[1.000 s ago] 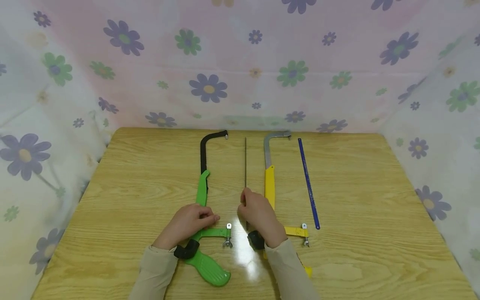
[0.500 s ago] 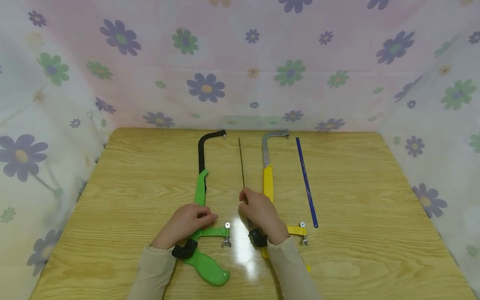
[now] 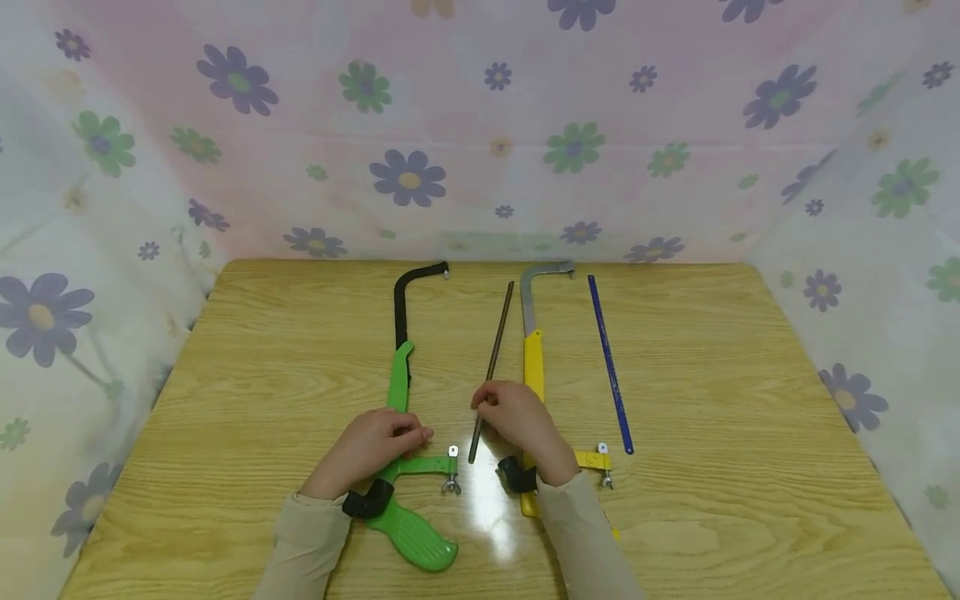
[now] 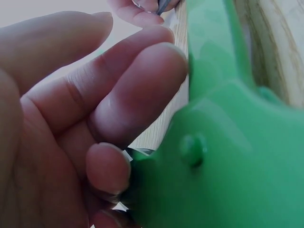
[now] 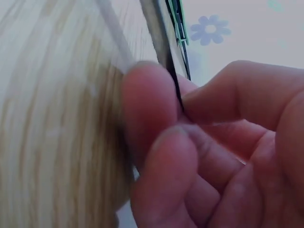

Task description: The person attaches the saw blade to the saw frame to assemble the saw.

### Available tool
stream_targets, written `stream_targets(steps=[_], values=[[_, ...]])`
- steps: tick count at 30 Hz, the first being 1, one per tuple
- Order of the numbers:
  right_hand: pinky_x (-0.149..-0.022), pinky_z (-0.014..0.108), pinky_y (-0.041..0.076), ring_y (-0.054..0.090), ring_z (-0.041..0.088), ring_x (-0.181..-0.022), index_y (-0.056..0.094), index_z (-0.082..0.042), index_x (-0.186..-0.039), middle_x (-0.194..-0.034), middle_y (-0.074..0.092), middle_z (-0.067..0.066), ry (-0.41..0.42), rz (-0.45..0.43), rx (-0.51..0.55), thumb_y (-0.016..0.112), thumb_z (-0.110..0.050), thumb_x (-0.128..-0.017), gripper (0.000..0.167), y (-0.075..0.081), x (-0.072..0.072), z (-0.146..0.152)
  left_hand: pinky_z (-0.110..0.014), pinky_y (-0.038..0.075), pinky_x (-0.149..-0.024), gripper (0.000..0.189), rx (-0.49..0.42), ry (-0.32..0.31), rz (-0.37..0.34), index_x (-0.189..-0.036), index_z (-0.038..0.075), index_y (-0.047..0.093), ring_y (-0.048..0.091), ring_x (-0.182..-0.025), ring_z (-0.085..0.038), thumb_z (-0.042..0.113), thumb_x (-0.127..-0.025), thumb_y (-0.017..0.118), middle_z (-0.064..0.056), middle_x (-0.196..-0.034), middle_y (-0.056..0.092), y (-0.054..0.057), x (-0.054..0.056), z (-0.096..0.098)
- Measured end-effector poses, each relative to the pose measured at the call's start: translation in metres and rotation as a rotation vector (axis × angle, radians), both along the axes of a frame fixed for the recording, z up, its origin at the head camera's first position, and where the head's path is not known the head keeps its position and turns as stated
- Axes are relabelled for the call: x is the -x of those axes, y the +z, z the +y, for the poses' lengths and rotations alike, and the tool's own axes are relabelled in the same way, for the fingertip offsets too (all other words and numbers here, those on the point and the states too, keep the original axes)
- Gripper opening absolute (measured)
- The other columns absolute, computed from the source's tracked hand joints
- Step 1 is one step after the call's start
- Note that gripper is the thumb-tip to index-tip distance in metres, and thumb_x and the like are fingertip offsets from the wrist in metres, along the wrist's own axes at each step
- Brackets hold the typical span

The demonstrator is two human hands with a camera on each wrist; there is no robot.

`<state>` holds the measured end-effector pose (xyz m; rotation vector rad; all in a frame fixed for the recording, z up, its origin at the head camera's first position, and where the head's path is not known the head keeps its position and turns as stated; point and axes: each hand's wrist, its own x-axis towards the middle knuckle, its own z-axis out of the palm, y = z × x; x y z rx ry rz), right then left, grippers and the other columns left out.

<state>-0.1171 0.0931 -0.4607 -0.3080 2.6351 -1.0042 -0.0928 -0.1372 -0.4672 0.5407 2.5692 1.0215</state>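
Between two hacksaw frames, my right hand (image 3: 517,425) pinches a dark grey-brown hacksaw blade (image 3: 500,333) between thumb and fingertips. The blade slants, its far end to the right, and its flat side shows; in the right wrist view the blade (image 5: 166,52) runs away from the fingertips. My left hand (image 3: 367,446) lies over the green hacksaw frame (image 3: 416,537) with fingers loosely bent, covering part of it. The left wrist view shows those fingers beside the green frame (image 4: 228,156), not wrapped round it. Under my right forearm, the yellow hacksaw frame (image 3: 533,367) is partly hidden.
A blue hacksaw blade (image 3: 611,367) lies on the wooden table (image 3: 712,400), right of the yellow frame. Wing nuts stand at the near ends of both frames. Flower-patterned cloth (image 3: 465,192) rises behind the table and at both sides.
The blade in my right hand has turned from edge-on to showing its flat side; its far end swung left, then right. My left hand stays put, and the head view has shifted slightly.
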Motion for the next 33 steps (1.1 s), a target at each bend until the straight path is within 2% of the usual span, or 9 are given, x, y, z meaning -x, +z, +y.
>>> stream_targets(steps=[4, 11, 15, 21, 25, 29, 33], values=[[-0.05, 0.028, 0.041, 0.052, 0.011, -0.05, 0.065, -0.012, -0.088, -0.059, 0.056, -0.004, 0.005, -0.032, 0.055, 0.049, -0.011, -0.085, 0.016, -0.0019, -0.0001, 0.0009, -0.024, 0.036, -0.053, 0.036, 0.004, -0.004, -0.003, -0.063, 0.025, 0.057, 0.043, -0.051, -0.006, 0.05, -0.087, 0.047, 0.013, -0.054, 0.049, -0.0003, 0.0003, 0.0004], [-0.053, 0.028, 0.042, 0.053, 0.012, -0.052, 0.067, -0.011, -0.086, -0.057, 0.058, -0.001, -0.017, -0.082, 0.123, 0.051, -0.013, -0.086, 0.015, -0.0013, 0.0005, 0.0005, -0.024, 0.039, -0.061, 0.027, 0.027, -0.015, 0.044, -0.079, 0.032, 0.064, 0.048, -0.063, -0.002, 0.051, -0.087, 0.047, 0.022, -0.068, 0.054, -0.0027, 0.0009, 0.0007], [-0.055, 0.028, 0.044, 0.056, 0.011, -0.054, 0.068, -0.01, -0.086, -0.061, 0.06, -0.002, -0.026, -0.094, 0.147, 0.056, -0.017, -0.087, 0.013, -0.0009, 0.0009, -0.0002, -0.024, 0.039, -0.062, 0.024, 0.045, -0.031, 0.077, -0.077, 0.033, 0.064, 0.048, -0.064, 0.0, 0.049, -0.087, 0.049, 0.024, -0.069, 0.054, -0.0024, -0.0008, 0.0008], [-0.053, 0.03, 0.044, 0.057, 0.013, -0.053, 0.064, -0.01, -0.086, -0.062, 0.058, -0.001, -0.096, -0.073, 0.165, 0.057, -0.015, -0.085, 0.008, -0.0024, 0.0024, -0.0004, -0.023, 0.038, -0.061, 0.021, 0.103, -0.055, 0.135, -0.073, 0.035, 0.065, 0.046, -0.064, 0.001, 0.046, -0.086, 0.053, 0.026, -0.069, 0.053, -0.0009, -0.003, 0.0048], [-0.048, 0.031, 0.045, 0.054, 0.015, -0.047, 0.061, -0.011, -0.089, -0.057, 0.056, 0.002, -0.129, -0.12, 0.247, 0.051, -0.013, -0.086, 0.011, -0.006, 0.0033, -0.0002, -0.022, 0.037, -0.06, 0.019, 0.128, -0.06, 0.149, -0.073, 0.035, 0.066, 0.044, -0.064, 0.0, 0.043, -0.086, 0.055, 0.025, -0.069, 0.053, 0.0007, -0.0044, 0.006], [-0.046, 0.032, 0.045, 0.051, 0.017, -0.043, 0.063, -0.012, -0.093, -0.054, 0.054, 0.008, -0.12, -0.177, 0.359, 0.045, -0.014, -0.088, 0.019, -0.0063, 0.004, -0.0003, -0.022, 0.036, -0.06, 0.019, 0.133, -0.049, 0.15, -0.072, 0.035, 0.066, 0.043, -0.065, 0.0, 0.044, -0.085, 0.055, 0.025, -0.07, 0.052, 0.0016, -0.0049, 0.006], [-0.048, 0.033, 0.045, 0.05, 0.017, -0.046, 0.065, -0.01, -0.095, -0.067, 0.061, 0.008, -0.103, -0.197, 0.413, 0.044, -0.015, -0.089, 0.022, -0.003, 0.0042, -0.0008, -0.021, 0.035, -0.059, 0.018, 0.143, -0.039, 0.139, -0.073, 0.036, 0.064, 0.042, -0.064, 0.0, 0.045, -0.085, 0.054, 0.024, -0.069, 0.049, 0.0013, -0.0053, 0.0054]])
